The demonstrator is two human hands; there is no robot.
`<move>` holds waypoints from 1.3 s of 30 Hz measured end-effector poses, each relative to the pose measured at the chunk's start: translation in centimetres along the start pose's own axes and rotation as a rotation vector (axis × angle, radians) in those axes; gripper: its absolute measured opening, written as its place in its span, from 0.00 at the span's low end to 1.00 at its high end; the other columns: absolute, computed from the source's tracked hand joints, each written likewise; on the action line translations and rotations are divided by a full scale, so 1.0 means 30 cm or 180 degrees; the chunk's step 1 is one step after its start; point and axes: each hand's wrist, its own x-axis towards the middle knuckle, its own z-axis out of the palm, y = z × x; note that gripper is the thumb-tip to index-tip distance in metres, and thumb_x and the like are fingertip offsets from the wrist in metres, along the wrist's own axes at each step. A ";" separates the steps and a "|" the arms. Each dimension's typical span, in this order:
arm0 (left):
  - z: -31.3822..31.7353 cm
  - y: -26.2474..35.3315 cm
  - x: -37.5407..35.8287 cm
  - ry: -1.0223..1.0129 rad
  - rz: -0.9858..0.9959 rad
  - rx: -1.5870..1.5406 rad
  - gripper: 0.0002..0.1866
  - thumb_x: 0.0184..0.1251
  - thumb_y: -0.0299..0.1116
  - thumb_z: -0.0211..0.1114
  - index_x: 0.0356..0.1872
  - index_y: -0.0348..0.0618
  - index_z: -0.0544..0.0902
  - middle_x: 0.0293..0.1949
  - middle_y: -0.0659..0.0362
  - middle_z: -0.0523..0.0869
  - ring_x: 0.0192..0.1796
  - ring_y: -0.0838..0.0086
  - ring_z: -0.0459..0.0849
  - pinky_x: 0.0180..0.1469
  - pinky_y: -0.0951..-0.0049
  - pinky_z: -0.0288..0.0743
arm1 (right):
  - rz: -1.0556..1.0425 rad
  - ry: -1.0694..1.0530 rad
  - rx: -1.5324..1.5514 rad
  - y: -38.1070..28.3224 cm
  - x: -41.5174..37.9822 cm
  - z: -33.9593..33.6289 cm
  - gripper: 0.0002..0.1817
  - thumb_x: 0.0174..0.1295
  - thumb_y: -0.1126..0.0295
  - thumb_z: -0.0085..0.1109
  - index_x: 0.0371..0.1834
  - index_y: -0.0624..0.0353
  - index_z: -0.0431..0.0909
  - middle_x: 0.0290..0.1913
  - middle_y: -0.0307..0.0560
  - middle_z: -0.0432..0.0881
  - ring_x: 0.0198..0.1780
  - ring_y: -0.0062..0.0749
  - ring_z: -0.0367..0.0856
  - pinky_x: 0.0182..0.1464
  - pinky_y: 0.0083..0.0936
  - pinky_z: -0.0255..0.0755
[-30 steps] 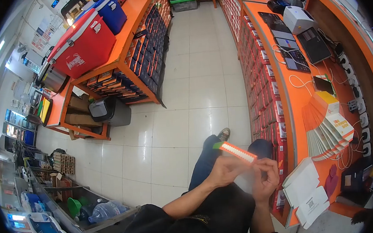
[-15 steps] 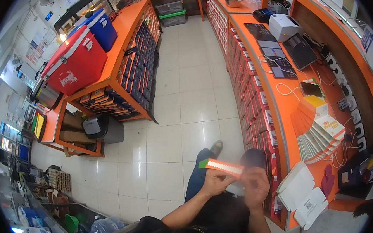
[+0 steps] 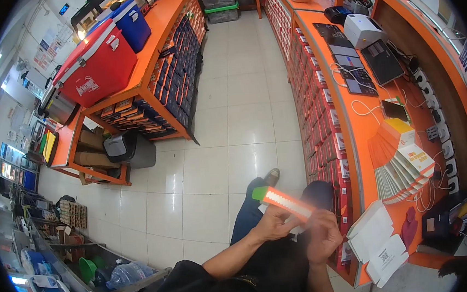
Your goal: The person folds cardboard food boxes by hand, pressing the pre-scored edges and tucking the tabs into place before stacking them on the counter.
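A narrow orange strip-like object (image 3: 286, 203) with a white toothed band and a green end is held in front of my body, its green end up and to the left. My left hand (image 3: 274, 223) pinches it from below near the middle. Around its lower right end are the fingers of my right hand (image 3: 323, 232), partly blurred. Something pale shows beneath the fingers, too unclear to name.
The orange counter (image 3: 363, 152) on the right bears fanned white-and-orange boxes (image 3: 402, 160), opened white packaging (image 3: 381, 244), tablets (image 3: 353, 76) and a white device (image 3: 363, 30). Left are a red cooler (image 3: 96, 69), a blue cooler (image 3: 132, 30) and a bin (image 3: 135, 149).
The held strip has tilted more steeply, its green end slightly higher and further right. Both hands have shifted slightly right with it, and the camera view has moved a little.
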 end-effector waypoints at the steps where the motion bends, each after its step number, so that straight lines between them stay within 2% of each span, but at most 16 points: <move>1: -0.003 0.000 0.007 0.0020 -0.0012 -0.0005 0.08 0.68 0.23 0.64 0.47 0.36 0.85 0.48 0.57 0.87 0.48 0.74 0.84 0.51 0.69 0.78 | -0.0002 0.0047 -0.0014 0.000 -0.005 0.007 0.04 0.64 0.77 0.64 0.37 0.67 0.81 0.43 0.51 0.81 0.51 0.39 0.79 0.53 0.33 0.75; 5: -0.041 -0.053 -0.009 -0.0296 0.0345 0.1000 0.15 0.64 0.16 0.66 0.52 0.32 0.81 0.49 0.53 0.86 0.46 0.72 0.86 0.49 0.73 0.83 | 0.0133 0.0185 0.0158 -0.011 -0.032 0.039 0.05 0.65 0.76 0.64 0.36 0.68 0.80 0.46 0.51 0.79 0.53 0.40 0.78 0.54 0.35 0.75; 8: -0.017 -0.034 -0.014 -0.0215 -0.0098 0.0934 0.16 0.64 0.21 0.68 0.54 0.34 0.81 0.49 0.52 0.86 0.51 0.67 0.86 0.55 0.68 0.80 | -0.0383 0.0389 -0.0107 0.017 -0.033 0.044 0.05 0.65 0.80 0.62 0.34 0.68 0.75 0.48 0.52 0.77 0.53 0.43 0.78 0.50 0.35 0.79; 13: 0.045 0.046 -0.010 -0.0551 0.0719 0.2258 0.24 0.64 0.33 0.71 0.60 0.35 0.78 0.56 0.47 0.82 0.58 0.53 0.82 0.61 0.61 0.73 | 0.0148 0.0725 -0.0723 0.144 -0.058 -0.031 0.14 0.59 0.84 0.66 0.28 0.65 0.67 0.45 0.52 0.75 0.50 0.49 0.83 0.52 0.42 0.80; 15: 0.062 0.064 -0.006 -0.0411 0.0894 0.2153 0.23 0.65 0.32 0.69 0.60 0.35 0.77 0.57 0.48 0.80 0.57 0.59 0.82 0.60 0.64 0.74 | 0.0119 0.1288 -0.0324 0.189 -0.058 -0.029 0.14 0.58 0.82 0.68 0.30 0.64 0.68 0.44 0.50 0.74 0.52 0.51 0.83 0.53 0.45 0.80; 17: 0.075 0.056 -0.013 0.0451 -0.0376 0.0392 0.16 0.67 0.31 0.68 0.52 0.34 0.81 0.47 0.51 0.84 0.49 0.67 0.85 0.52 0.70 0.77 | -0.0246 0.1116 -0.0107 0.178 -0.075 0.001 0.12 0.59 0.81 0.67 0.31 0.64 0.69 0.45 0.50 0.74 0.52 0.51 0.84 0.54 0.45 0.80; 18: 0.073 0.057 -0.009 0.0997 -0.0774 0.0485 0.08 0.68 0.30 0.66 0.40 0.34 0.83 0.36 0.57 0.85 0.38 0.76 0.84 0.39 0.76 0.76 | -0.0126 0.0734 -0.0424 0.172 -0.096 0.017 0.11 0.59 0.81 0.67 0.32 0.64 0.71 0.45 0.50 0.74 0.53 0.50 0.83 0.55 0.43 0.79; 20: 0.015 0.056 0.006 0.0904 -0.0766 0.0719 0.07 0.68 0.29 0.66 0.36 0.35 0.83 0.33 0.58 0.85 0.34 0.77 0.83 0.35 0.76 0.74 | -0.0324 -0.0549 -0.1213 0.135 -0.084 0.009 0.06 0.60 0.80 0.65 0.35 0.65 0.76 0.48 0.52 0.75 0.53 0.45 0.83 0.54 0.37 0.79; 21: -0.016 0.045 0.006 0.0793 -0.0751 0.0961 0.07 0.68 0.29 0.65 0.32 0.35 0.83 0.29 0.58 0.85 0.31 0.78 0.82 0.31 0.76 0.72 | -0.0305 -0.0560 -0.1218 0.149 -0.100 -0.005 0.06 0.60 0.80 0.65 0.35 0.65 0.76 0.48 0.52 0.75 0.53 0.45 0.83 0.54 0.37 0.79; 23: -0.065 -0.002 -0.021 0.0457 -0.0175 0.1531 0.06 0.65 0.28 0.66 0.29 0.39 0.80 0.27 0.58 0.81 0.28 0.71 0.82 0.30 0.71 0.72 | 0.1290 -0.0976 -0.0327 0.228 -0.155 -0.069 0.03 0.64 0.79 0.62 0.38 0.66 0.79 0.50 0.53 0.76 0.49 0.38 0.84 0.48 0.30 0.80; 25: -0.103 -0.030 -0.055 -0.1143 -0.0097 0.2297 0.05 0.59 0.27 0.66 0.28 0.42 0.79 0.25 0.55 0.78 0.29 0.58 0.82 0.31 0.63 0.74 | 0.0947 -0.0998 -0.0373 0.271 -0.154 -0.108 0.07 0.68 0.76 0.57 0.45 0.68 0.78 0.51 0.53 0.76 0.41 0.32 0.85 0.38 0.24 0.79; 27: -0.116 -0.126 -0.139 -0.2023 -0.0603 0.2914 0.05 0.56 0.31 0.65 0.28 0.44 0.78 0.30 0.55 0.80 0.37 0.53 0.83 0.37 0.55 0.76 | 0.2535 -0.1223 0.1150 0.198 -0.123 -0.113 0.11 0.72 0.73 0.53 0.51 0.70 0.75 0.49 0.54 0.78 0.37 0.31 0.85 0.33 0.22 0.79; 31: -0.092 -0.126 -0.244 -0.1806 -0.0531 0.2509 0.08 0.65 0.35 0.61 0.32 0.42 0.78 0.33 0.53 0.82 0.39 0.52 0.84 0.37 0.54 0.77 | 0.2258 -0.2406 -0.0803 0.160 -0.113 -0.092 0.13 0.74 0.71 0.49 0.53 0.71 0.73 0.35 0.51 0.84 0.26 0.29 0.84 0.25 0.19 0.77; 32: -0.086 -0.124 -0.255 -0.1738 -0.0624 0.2587 0.09 0.68 0.37 0.60 0.33 0.42 0.77 0.33 0.52 0.83 0.39 0.52 0.84 0.38 0.53 0.77 | 0.2931 -0.2055 -0.0410 0.188 -0.146 -0.108 0.12 0.74 0.72 0.50 0.52 0.71 0.74 0.32 0.50 0.84 0.24 0.29 0.84 0.22 0.17 0.75; 35: -0.073 -0.104 -0.265 -0.1493 -0.0865 0.2543 0.13 0.72 0.41 0.58 0.35 0.41 0.77 0.33 0.50 0.83 0.38 0.49 0.84 0.38 0.52 0.77 | 0.3392 -0.1860 0.0123 0.187 -0.163 -0.129 0.12 0.74 0.72 0.51 0.52 0.71 0.74 0.33 0.51 0.84 0.25 0.29 0.85 0.23 0.18 0.76; 39: -0.068 -0.171 -0.308 -0.0917 -0.1201 0.2173 0.13 0.71 0.42 0.60 0.38 0.43 0.76 0.34 0.46 0.83 0.41 0.47 0.83 0.40 0.50 0.76 | 0.2987 -0.1559 0.0226 0.246 -0.235 -0.155 0.09 0.70 0.73 0.57 0.49 0.64 0.77 0.34 0.48 0.85 0.25 0.34 0.85 0.28 0.21 0.81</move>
